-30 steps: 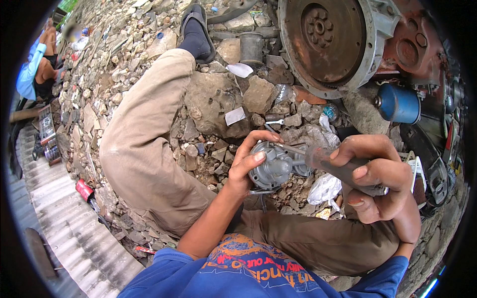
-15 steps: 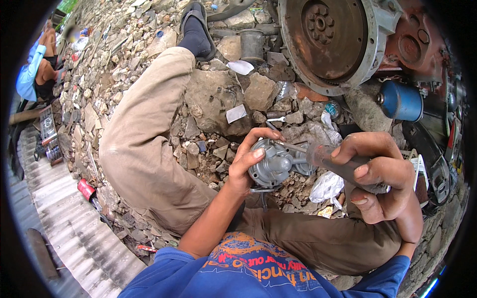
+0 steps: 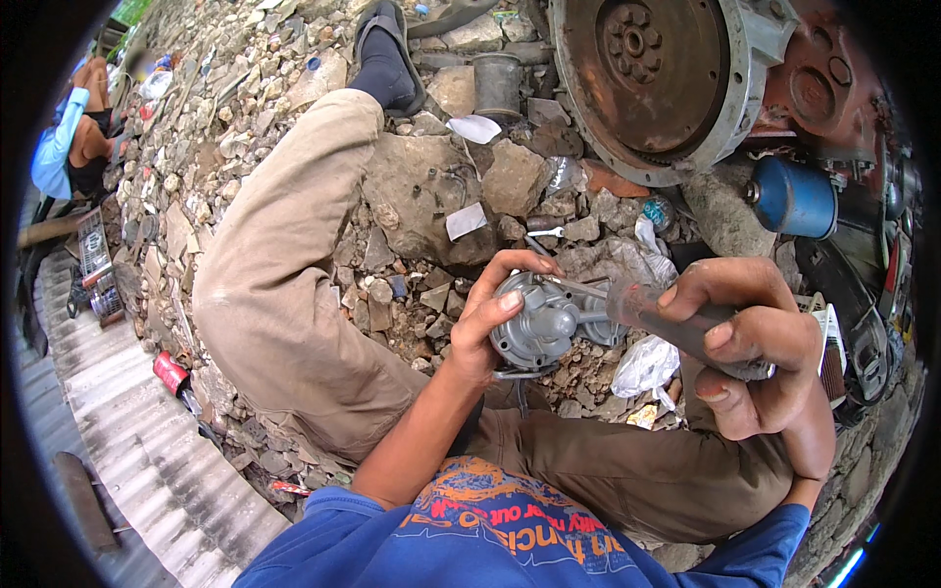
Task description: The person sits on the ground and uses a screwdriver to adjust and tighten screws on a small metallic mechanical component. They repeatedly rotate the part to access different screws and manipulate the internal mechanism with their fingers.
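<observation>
My left hand [image 3: 487,318] is wrapped round the left side of a grey cast-metal pump-like part [image 3: 545,321], holding it above my lap. A lever or bracket sticks out beneath the part. In my right hand [image 3: 750,343] is a screwdriver [image 3: 676,323] with a thick dark handle, fingers curled round it. Its thin shaft points left, and the tip lies at the upper edge of the metal part, by my left fingertips. Whether the tip sits in a screw cannot be made out.
Rubble covers the ground, with a flat stone [image 3: 417,211] ahead holding small parts. A wrench [image 3: 545,233] and plastic bag [image 3: 647,372] lie nearby. At upper right stand a large flywheel housing [image 3: 578,108] and blue canister [image 3: 794,199]. Corrugated sheet [image 3: 127,412] runs left; another person [image 3: 74,137] sits beyond.
Both hands keep their hold, with the screwdriver tip still at the metal part. My right hand and the screwdriver have shifted very slightly to the right.
</observation>
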Action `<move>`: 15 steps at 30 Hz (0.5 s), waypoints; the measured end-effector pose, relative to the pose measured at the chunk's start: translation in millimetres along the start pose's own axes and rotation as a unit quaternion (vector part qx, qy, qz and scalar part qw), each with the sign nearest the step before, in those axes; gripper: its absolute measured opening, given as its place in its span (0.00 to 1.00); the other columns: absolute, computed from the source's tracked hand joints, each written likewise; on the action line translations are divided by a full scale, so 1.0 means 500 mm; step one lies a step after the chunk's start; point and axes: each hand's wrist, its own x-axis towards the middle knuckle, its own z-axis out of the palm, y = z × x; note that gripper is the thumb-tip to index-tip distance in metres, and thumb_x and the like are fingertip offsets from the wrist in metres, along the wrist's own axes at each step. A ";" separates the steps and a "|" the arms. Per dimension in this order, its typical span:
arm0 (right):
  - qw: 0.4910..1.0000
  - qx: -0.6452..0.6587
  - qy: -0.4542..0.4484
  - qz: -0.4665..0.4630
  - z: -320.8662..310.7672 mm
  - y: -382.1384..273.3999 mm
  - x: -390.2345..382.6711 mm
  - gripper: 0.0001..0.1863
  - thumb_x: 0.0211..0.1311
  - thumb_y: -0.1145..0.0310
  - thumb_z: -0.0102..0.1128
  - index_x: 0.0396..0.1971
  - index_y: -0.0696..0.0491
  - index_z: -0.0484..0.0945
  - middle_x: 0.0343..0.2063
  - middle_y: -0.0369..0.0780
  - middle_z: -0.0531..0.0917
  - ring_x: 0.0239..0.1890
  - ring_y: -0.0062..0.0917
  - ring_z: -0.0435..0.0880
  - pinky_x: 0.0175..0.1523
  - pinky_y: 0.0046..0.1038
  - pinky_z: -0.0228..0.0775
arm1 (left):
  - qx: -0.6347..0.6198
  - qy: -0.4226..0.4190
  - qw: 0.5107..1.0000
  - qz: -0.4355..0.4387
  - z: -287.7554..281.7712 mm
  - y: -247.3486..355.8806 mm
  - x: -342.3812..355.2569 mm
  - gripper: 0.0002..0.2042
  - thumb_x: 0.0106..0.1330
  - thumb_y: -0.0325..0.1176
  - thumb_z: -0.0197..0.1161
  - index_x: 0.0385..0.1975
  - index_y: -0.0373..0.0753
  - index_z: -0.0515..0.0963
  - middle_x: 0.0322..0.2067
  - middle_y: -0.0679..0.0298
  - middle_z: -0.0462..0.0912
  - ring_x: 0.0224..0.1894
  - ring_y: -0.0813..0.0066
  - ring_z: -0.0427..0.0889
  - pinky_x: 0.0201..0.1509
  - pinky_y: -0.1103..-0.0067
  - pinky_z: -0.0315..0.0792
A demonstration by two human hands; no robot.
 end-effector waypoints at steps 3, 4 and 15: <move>1.000 0.004 0.002 0.000 0.000 0.002 -0.001 0.17 0.68 0.63 0.63 0.50 0.52 0.68 0.45 0.55 0.76 0.46 0.36 0.81 0.51 0.37 0.75 | -0.002 -0.001 1.000 -0.004 0.003 0.004 0.001 0.27 0.60 0.51 0.58 0.52 0.37 0.69 0.51 0.48 0.71 0.53 0.59 0.76 0.58 0.66 0.73; 1.000 0.005 0.002 -0.001 0.000 0.004 -0.001 0.17 0.68 0.63 0.63 0.50 0.52 0.68 0.45 0.55 0.76 0.46 0.36 0.81 0.51 0.37 0.75 | -0.003 -0.002 1.000 -0.004 0.002 0.003 0.001 0.27 0.60 0.51 0.58 0.52 0.37 0.69 0.51 0.48 0.71 0.53 0.59 0.76 0.58 0.66 0.73; 0.999 -0.012 -0.036 0.023 -0.012 -0.006 0.012 0.19 0.68 0.63 0.64 0.52 0.53 0.69 0.46 0.56 0.77 0.47 0.37 0.82 0.51 0.37 0.75 | -0.002 0.007 1.000 -0.008 0.003 0.002 0.000 0.28 0.60 0.52 0.58 0.53 0.37 0.69 0.52 0.48 0.71 0.53 0.60 0.76 0.58 0.66 0.73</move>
